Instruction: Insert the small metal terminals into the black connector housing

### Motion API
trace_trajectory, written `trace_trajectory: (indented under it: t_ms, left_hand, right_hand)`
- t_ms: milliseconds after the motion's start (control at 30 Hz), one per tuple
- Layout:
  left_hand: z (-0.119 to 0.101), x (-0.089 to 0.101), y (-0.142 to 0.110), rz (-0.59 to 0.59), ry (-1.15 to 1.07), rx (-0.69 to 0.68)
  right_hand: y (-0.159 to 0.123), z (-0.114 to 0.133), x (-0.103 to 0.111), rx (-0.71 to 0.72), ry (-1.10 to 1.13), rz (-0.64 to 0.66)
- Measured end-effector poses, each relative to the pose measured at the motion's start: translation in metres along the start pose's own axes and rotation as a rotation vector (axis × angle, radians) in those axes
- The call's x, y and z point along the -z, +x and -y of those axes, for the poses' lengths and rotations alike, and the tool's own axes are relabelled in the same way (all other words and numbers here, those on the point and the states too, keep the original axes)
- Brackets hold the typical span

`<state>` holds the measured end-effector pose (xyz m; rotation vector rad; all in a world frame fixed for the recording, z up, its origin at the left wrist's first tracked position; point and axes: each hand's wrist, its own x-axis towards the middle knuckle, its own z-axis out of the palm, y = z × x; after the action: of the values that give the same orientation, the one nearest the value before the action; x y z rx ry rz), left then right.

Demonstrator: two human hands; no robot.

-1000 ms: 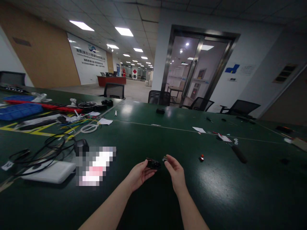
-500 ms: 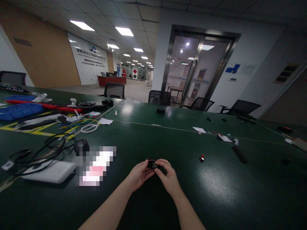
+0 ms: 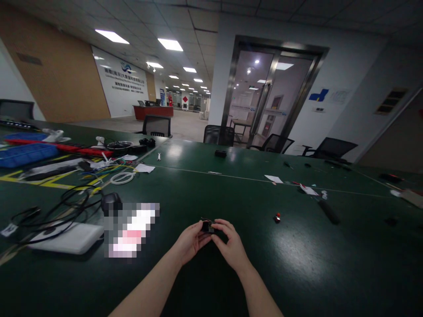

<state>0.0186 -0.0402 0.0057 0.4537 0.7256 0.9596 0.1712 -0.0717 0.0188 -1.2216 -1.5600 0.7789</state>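
Observation:
Both of my hands meet over the dark green table (image 3: pixel 185 193), around a small black device (image 3: pixel 208 227) with a thin dark wire or edge at its top. My left hand (image 3: pixel 192 241) grips its left side, thumb on top and fingers curled beneath. On the right side, my right hand (image 3: pixel 231 244) pinches it between thumb and fingertips. The device is too small and partly covered to name its kind. A small red and silver piece (image 3: pixel 277 217) lies on the table to the right of my hands.
To the left are a pixelated bright object (image 3: pixel 135 231), a white box (image 3: pixel 69 237), black cables (image 3: pixel 71 207) and a blue tray (image 3: pixel 28 154). Farther off stand a black block (image 3: pixel 220 153) and a small wrench (image 3: pixel 159 156). A dark-handled tool (image 3: pixel 328 211) and paper (image 3: pixel 273 178) lie at right.
The device is turned slightly in my hands, and my right fingers have shifted a little on it. The whole view has moved very slightly.

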Motion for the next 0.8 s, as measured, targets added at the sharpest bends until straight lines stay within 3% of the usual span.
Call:
trace_trajectory:
  t_ms: [233,367,567,800]
  left_hand:
    - [-0.005,0.003,0.000,0.018,0.169,-0.049]
    - [-0.008,0.015,0.004,-0.041,0.312,-0.142]
    - [-0.010,0.024,0.001,-0.041,0.798,-0.412]
    - [-0.021,0.027,-0.005,-0.024,1.101,-0.501]
  right_hand:
    - [0.001,-0.010,-0.002,-0.028,0.073,0.014]
    - [0.001,-0.013,-0.002,-0.081,0.045,0.030]
    - [-0.002,-0.016,-0.003,-0.140,-0.051,0.078]
    - [-0.001,-0.015,-0.003,-0.121,-0.127,0.072]
